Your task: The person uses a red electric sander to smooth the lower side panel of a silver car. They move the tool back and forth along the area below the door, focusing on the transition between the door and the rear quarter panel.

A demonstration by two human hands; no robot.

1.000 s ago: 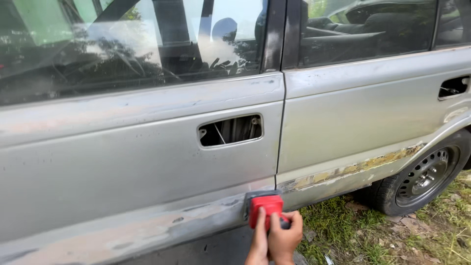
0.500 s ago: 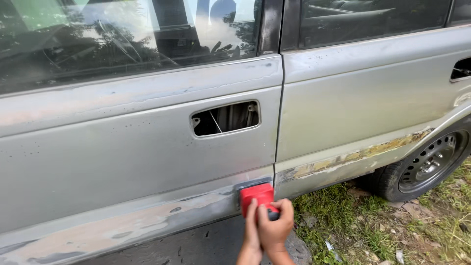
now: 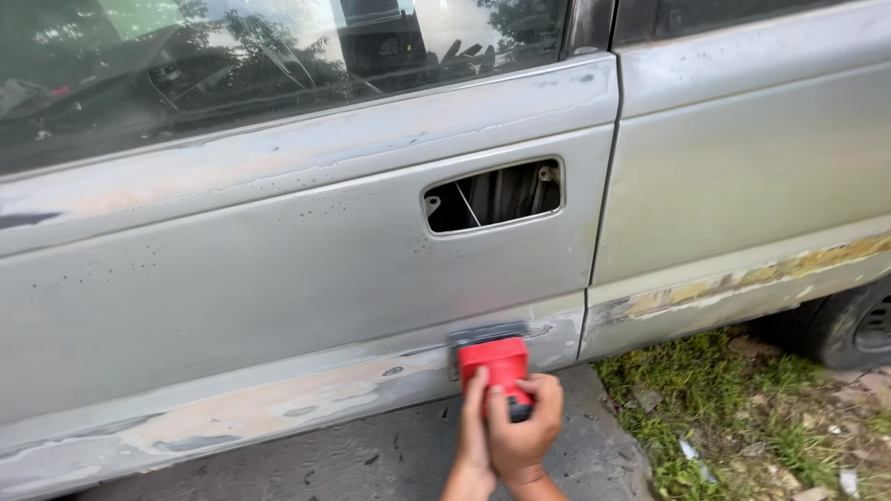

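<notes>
door panel (image 3: 278, 269) ahead, open pavement (image 3: 371, 459) below

Daylight falls on the side of a weathered grey car (image 3: 278, 278) filling most of the frame, its paint sanded to bare patches along the lower sill. The window (image 3: 232, 74) across the top reflects trees. An empty handle recess (image 3: 494, 196) gapes at centre. At lower right, grass (image 3: 742, 417) and scattered litter meet a dark tyre (image 3: 854, 325); grey pavement (image 3: 371, 464) lies below.
</notes>
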